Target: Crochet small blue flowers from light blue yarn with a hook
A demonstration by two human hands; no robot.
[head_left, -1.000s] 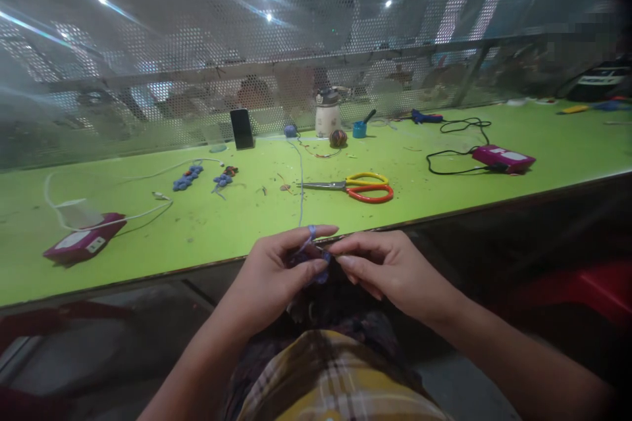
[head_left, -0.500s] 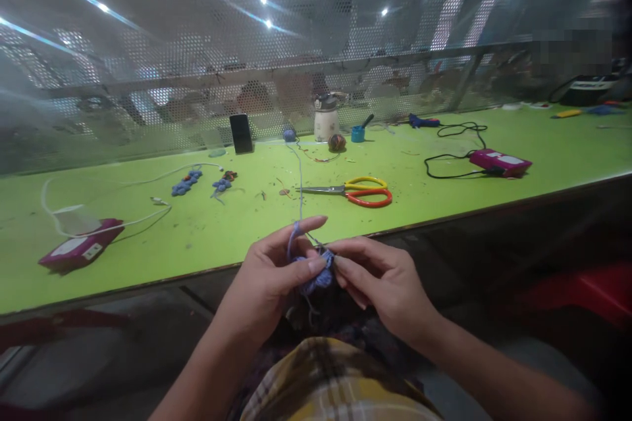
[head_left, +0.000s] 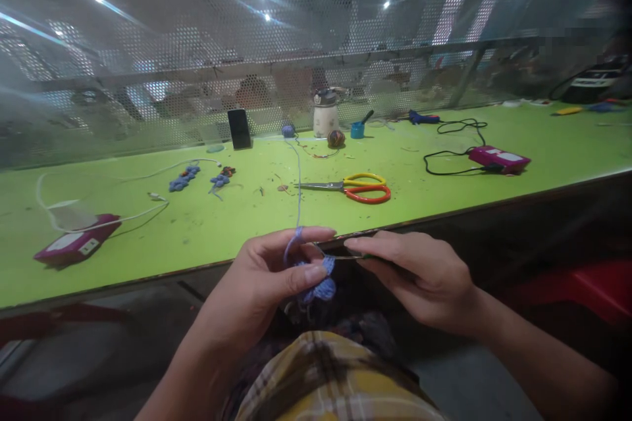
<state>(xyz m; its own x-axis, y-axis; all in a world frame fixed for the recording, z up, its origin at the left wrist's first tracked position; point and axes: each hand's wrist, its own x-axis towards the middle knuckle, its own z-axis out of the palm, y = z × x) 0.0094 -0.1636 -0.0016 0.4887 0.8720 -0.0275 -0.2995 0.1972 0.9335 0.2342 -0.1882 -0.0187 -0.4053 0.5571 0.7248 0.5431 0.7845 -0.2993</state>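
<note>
Your left hand [head_left: 264, 270] is pinching a soft blue piece [head_left: 324, 289], just in front of the edge of the desk [head_left: 222, 233]. Your right hand [head_left: 427, 273] is holding a thin hook [head_left: 349, 257], and its end is touching the top of the piece. Your hands are sitting close, with a little gap between. Blue yarn [head_left: 299, 207] is looping around your left pointing finger and running up by the tip of the scissors [head_left: 369, 193] toward a blue ball [head_left: 288, 131].

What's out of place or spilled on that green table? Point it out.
Small loose scraps litter the green table near the tip of the scissors, looking like uncleared offcuts. Nothing appears spilled, and no damage stands out.
</note>
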